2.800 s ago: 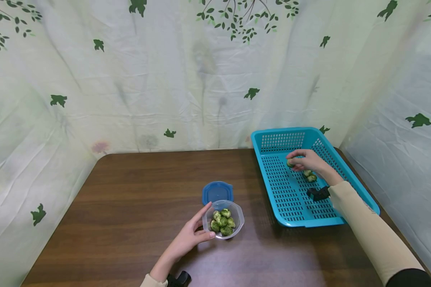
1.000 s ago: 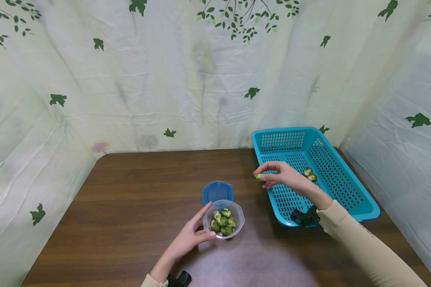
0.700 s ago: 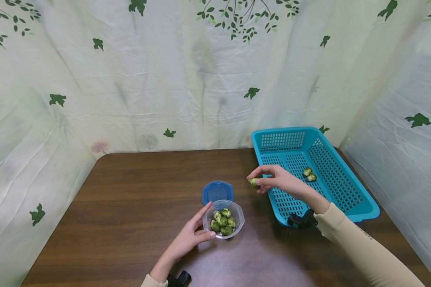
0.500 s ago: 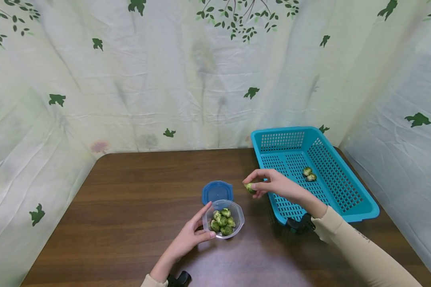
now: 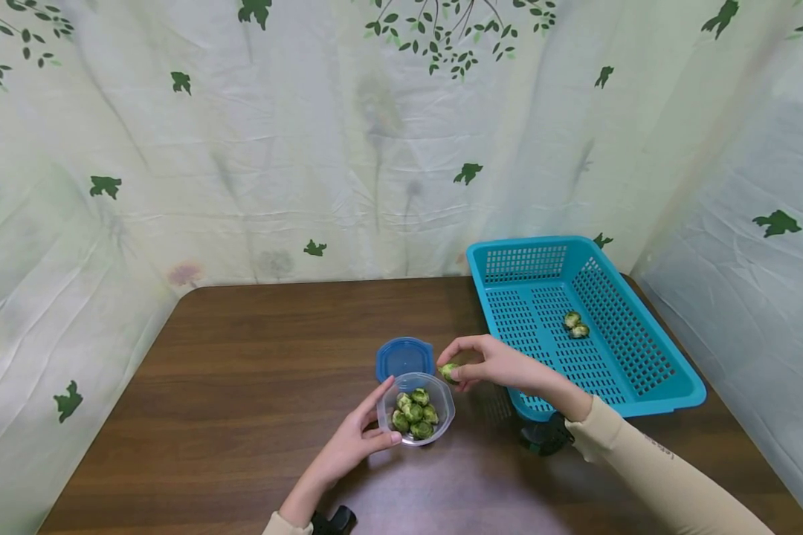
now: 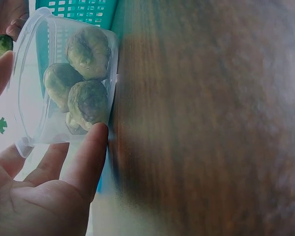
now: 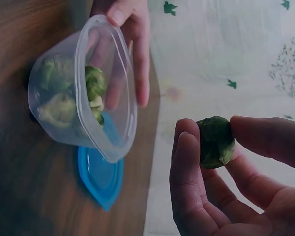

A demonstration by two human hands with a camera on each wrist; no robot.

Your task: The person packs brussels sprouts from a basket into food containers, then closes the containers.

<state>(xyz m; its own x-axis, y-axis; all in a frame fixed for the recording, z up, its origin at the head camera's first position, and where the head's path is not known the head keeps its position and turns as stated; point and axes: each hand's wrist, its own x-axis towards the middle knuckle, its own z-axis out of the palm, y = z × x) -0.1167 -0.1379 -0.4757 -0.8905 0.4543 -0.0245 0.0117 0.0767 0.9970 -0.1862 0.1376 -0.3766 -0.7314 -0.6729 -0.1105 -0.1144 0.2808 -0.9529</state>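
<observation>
Ok so your right hand (image 5: 488, 364) just brought a pinched sprout (image 5: 449, 372) beside the tub (image 5: 445, 403) your left hand (image 5: 356, 441) grips, leaving two sprouts (image 5: 578, 331) in the right-side basket (image 5: 529, 261).

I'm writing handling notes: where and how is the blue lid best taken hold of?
I'd likely pinch the blue lid by its small corner tab, coming from the right and slightly above. The tab juts out from the rounded rim, and the lid appears to lie flat on the table, while the clear plastic tub covers part of its near edge in the head view.
</observation>
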